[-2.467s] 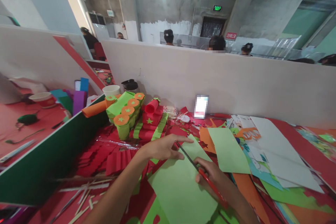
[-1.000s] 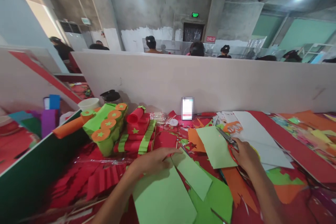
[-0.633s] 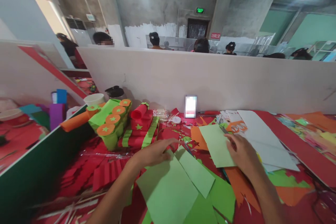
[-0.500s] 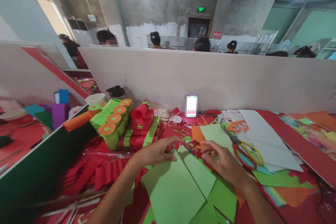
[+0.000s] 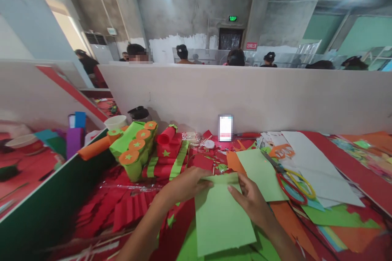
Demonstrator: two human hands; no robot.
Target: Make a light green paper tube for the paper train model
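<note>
A light green sheet of paper (image 5: pixel 225 220) hangs between my two hands, its far edge folded over in a narrow strip. My left hand (image 5: pixel 191 183) grips the top left corner, with the fingertips partly behind the paper. At the top right corner my right hand (image 5: pixel 249 195) pinches the same sheet, thumb on the front face. Brighter green paper (image 5: pixel 186 244) lies beneath it. Just beyond my right hand is another light green sheet (image 5: pixel 260 171), flat on the table.
Two pairs of scissors, red-handled (image 5: pixel 292 193) and yellow-handled (image 5: pixel 301 181), lie at the right by white paper (image 5: pixel 318 167). A green and orange paper model (image 5: pixel 134 147) and a red paper model (image 5: pixel 167 153) stand at the left. A phone (image 5: pixel 226 128) leans against the partition (image 5: pixel 260 98).
Both hands have taken hold of one light green sheet, which has turned upright toward me. The other light green piece and the small dark tool by the fingers no longer show.
</note>
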